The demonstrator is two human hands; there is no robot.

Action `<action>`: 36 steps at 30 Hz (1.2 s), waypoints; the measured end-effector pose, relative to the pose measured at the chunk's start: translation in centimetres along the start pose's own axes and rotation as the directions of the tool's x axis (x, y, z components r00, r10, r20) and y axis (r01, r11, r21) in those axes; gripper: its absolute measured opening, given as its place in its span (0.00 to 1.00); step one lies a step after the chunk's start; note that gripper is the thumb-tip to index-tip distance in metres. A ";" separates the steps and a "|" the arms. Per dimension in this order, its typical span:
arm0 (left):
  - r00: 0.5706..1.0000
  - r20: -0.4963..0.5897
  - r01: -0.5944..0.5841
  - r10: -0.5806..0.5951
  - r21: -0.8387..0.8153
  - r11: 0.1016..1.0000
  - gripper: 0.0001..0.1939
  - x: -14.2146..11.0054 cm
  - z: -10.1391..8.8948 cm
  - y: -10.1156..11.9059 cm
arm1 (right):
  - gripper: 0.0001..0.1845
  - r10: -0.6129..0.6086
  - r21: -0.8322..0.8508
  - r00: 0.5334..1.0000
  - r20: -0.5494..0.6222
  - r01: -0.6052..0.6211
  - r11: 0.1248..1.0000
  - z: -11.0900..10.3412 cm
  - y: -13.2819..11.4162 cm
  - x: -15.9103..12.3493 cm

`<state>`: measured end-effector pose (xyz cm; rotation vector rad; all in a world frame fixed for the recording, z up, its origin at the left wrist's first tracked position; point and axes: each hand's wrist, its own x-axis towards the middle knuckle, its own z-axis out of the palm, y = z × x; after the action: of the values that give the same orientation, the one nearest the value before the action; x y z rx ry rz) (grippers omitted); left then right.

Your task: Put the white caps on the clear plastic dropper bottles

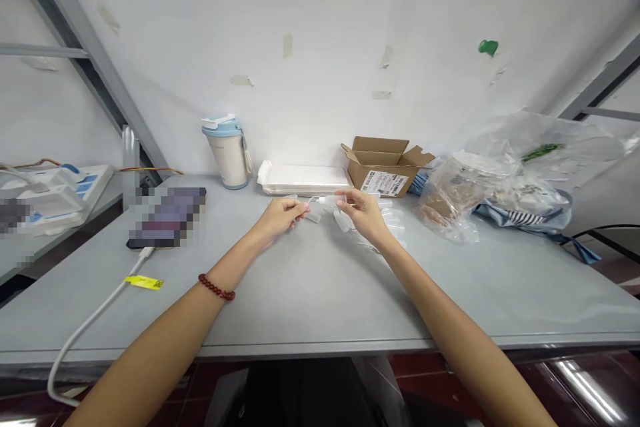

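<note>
My right hand (365,215) pinches a small translucent plastic bottle (329,200), held sideways with its narrow end pointing left. Close by on the left, my left hand (283,217) is closed, thumb against fingertips. A thin pale strand seems to run from those fingertips toward the bottle's narrow end; what the fingers grip is too small to make out. Under and around the right hand lie several similar translucent plastic bottles (395,220) on the grey table (310,300), partly hidden by the hand.
Behind my hands are a stack of white trays (305,177) and an open cardboard box (383,167). A cream tumbler (227,155) stands back left, near a phone (173,217) with a white cable (95,310). Plastic bags (460,190) and blue cloth (555,213) lie at right.
</note>
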<state>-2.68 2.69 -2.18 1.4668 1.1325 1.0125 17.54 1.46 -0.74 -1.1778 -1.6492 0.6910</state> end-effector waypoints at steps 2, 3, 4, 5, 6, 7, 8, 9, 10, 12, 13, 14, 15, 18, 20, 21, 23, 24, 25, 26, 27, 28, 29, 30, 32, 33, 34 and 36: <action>1.000 -0.016 0.010 -0.011 -0.065 0.998 0.18 0.0 0.0 0.0 | 0.13 -0.002 -0.001 1.000 0.002 0.002 1.000 0.0 -0.1 0.0; 1.000 -0.023 0.011 -0.013 -0.091 0.996 0.19 0.0 0.0 0.0 | 0.13 -0.004 -0.002 1.000 0.006 0.004 1.000 0.1 -0.1 0.0; 1.000 -0.027 0.012 -0.015 -0.108 0.994 0.19 0.1 -0.1 -0.1 | 0.13 -0.007 -0.001 1.000 0.010 0.007 1.000 0.1 -0.1 0.0; 0.999 -0.029 0.015 -0.019 -0.117 0.993 0.20 0.1 -0.1 -0.1 | 0.13 -0.010 0.001 1.000 0.016 0.010 1.000 0.1 -0.1 0.0; 0.999 -0.030 0.019 -0.023 -0.119 0.993 0.20 0.1 -0.1 -0.1 | 0.13 -0.013 0.004 1.000 0.025 0.013 1.000 0.2 -0.1 0.0; 0.999 -0.031 0.025 -0.029 -0.120 0.992 0.21 0.1 -0.1 -0.1 | 0.13 -0.014 0.007 0.999 0.035 0.014 1.000 0.3 -0.1 0.0; 0.999 -0.031 0.031 -0.035 -0.122 0.992 0.21 0.2 -0.1 -0.2 | 0.13 -0.013 0.010 0.999 0.045 0.013 1.000 0.3 -0.1 0.0; 0.999 -0.031 0.039 -0.043 -0.125 0.991 0.22 0.2 -0.1 -0.2 | 0.14 -0.012 0.012 0.998 0.054 0.011 1.000 0.4 -0.1 0.0; 0.998 -0.029 0.044 -0.048 -0.132 0.990 0.22 0.2 0.0 -0.2 | 0.14 -0.010 0.013 0.998 0.062 0.009 1.000 0.4 -0.1 0.0; 0.998 -0.025 0.048 -0.052 -0.152 0.987 0.22 0.2 0.0 -0.2 | 0.13 -0.008 0.009 0.997 0.072 0.008 1.000 0.5 -0.1 -0.1; 0.998 -0.025 0.051 -0.056 -0.164 0.985 0.22 0.2 0.0 -0.2 | 0.13 -0.008 0.006 0.997 0.074 0.008 1.000 0.5 -0.1 -0.1; 0.998 -0.024 0.055 -0.060 -0.178 0.983 0.22 0.2 0.1 -0.1 | 0.13 -0.008 0.003 0.997 0.075 0.008 1.000 0.5 -0.1 -0.1; 0.998 -0.021 0.059 -0.064 -0.196 0.979 0.22 0.2 0.1 -0.1 | 0.13 -0.006 -0.001 0.997 0.075 0.006 1.000 0.5 -0.1 -0.1; 0.997 0.001 0.075 -0.078 -0.250 0.965 0.21 0.0 0.1 0.3 | 0.14 0.007 0.003 0.997 0.076 -0.007 1.000 0.4 -0.1 -0.2; 0.996 0.015 0.083 -0.082 -0.277 0.957 0.21 -0.1 0.0 0.4 | 0.15 0.011 0.010 0.997 0.079 -0.012 1.000 0.4 -0.2 -0.3; 0.996 0.019 0.086 -0.084 -0.286 0.954 0.21 -0.1 0.0 0.5 | 0.15 0.009 0.010 0.997 0.079 -0.010 1.000 0.4 -0.2 -0.3; 0.996 0.034 0.093 -0.086 -0.303 0.948 0.20 -0.1 -0.1 0.5 | 0.15 -0.001 -0.002 0.997 0.078 0.001 1.000 0.4 -0.3 -0.4; 0.995 0.041 0.097 -0.089 -0.311 0.946 0.20 -0.1 -0.2 0.5 | 0.15 -0.007 -0.014 0.997 0.075 0.008 1.000 0.4 -0.4 -0.4; 0.995 0.049 0.102 -0.091 -0.317 0.943 0.19 -0.1 -0.2 0.4 | 0.15 -0.014 -0.026 0.997 0.070 0.016 1.000 0.4 -0.4 -0.4; 0.994 0.056 0.107 -0.094 -0.322 0.941 0.19 -0.1 -0.3 0.4 | 0.14 -0.020 -0.039 0.998 0.064 0.023 0.999 0.5 -0.5 -0.4; 0.993 0.061 0.111 -0.096 -0.326 0.939 0.19 0.0 -0.3 0.4 | 0.14 -0.025 -0.049 0.998 0.060 0.028 0.998 0.5 -0.5 -0.4; 0.993 0.065 0.114 -0.098 -0.327 0.938 0.19 0.0 -0.3 0.4 | 0.14 -0.028 -0.054 0.998 0.057 0.032 0.998 0.5 -0.6 -0.4; 0.993 0.066 0.113 -0.096 -0.327 0.938 0.19 0.0 -0.3 0.4 | 0.14 -0.030 -0.054 0.998 0.055 0.033 0.998 0.5 -0.6 -0.5; 0.994 0.063 0.109 -0.093 -0.326 0.939 0.19 0.0 -0.3 0.4 | 0.14 -0.031 -0.049 0.998 0.054 0.034 0.998 0.5 -0.6 -0.5; 0.995 0.050 0.100 -0.089 -0.321 0.942 0.19 0.0 -0.2 0.4 | 0.14 -0.030 -0.036 0.998 0.050 0.031 0.999 0.4 -0.6 -0.5; 0.995 0.045 0.098 -0.088 -0.317 0.943 0.19 -0.1 -0.2 0.5 | 0.14 -0.028 -0.033 0.998 0.048 0.029 0.999 0.4 -0.6 -0.5; 0.995 0.043 0.099 -0.090 -0.314 0.944 0.19 -0.1 -0.2 0.5 | 0.14 -0.026 -0.033 0.999 0.047 0.028 0.999 0.4 -0.7 -0.5; 0.994 0.044 0.104 -0.095 -0.310 0.945 0.19 -0.1 -0.2 0.6 | 0.14 -0.023 -0.034 0.999 0.048 0.025 0.999 0.3 -0.7 -0.5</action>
<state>-2.80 2.57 -1.59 1.1561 0.9651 1.0435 17.02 0.73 -0.44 -1.1721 -1.7182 0.6822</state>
